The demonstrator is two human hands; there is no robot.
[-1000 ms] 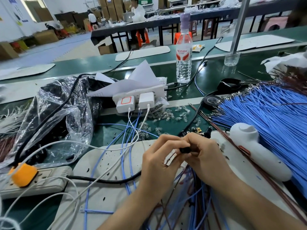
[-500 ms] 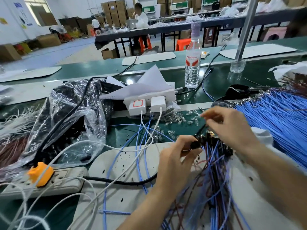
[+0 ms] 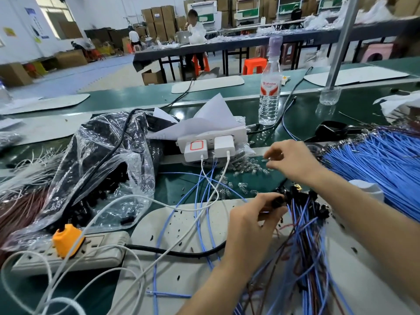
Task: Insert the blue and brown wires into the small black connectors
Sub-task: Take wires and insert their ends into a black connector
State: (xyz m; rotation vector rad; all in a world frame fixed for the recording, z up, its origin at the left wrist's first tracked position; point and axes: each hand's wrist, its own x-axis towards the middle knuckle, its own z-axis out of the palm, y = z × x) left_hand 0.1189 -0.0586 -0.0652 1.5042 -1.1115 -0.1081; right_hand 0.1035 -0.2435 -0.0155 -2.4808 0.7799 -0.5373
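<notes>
Pinching a small black connector [image 3: 277, 201] between thumb and fingers, my left hand [image 3: 250, 223] sits at 5 o'clock, at the head of the bundle of blue and brown wires [image 3: 304, 258] trailing toward 6. My right hand [image 3: 295, 163] hovers at 3 o'clock over clear plastic bits [image 3: 247, 165] on the bench [image 3: 169, 189]. Its fingers are curled, but I cannot tell whether they pinch anything.
</notes>
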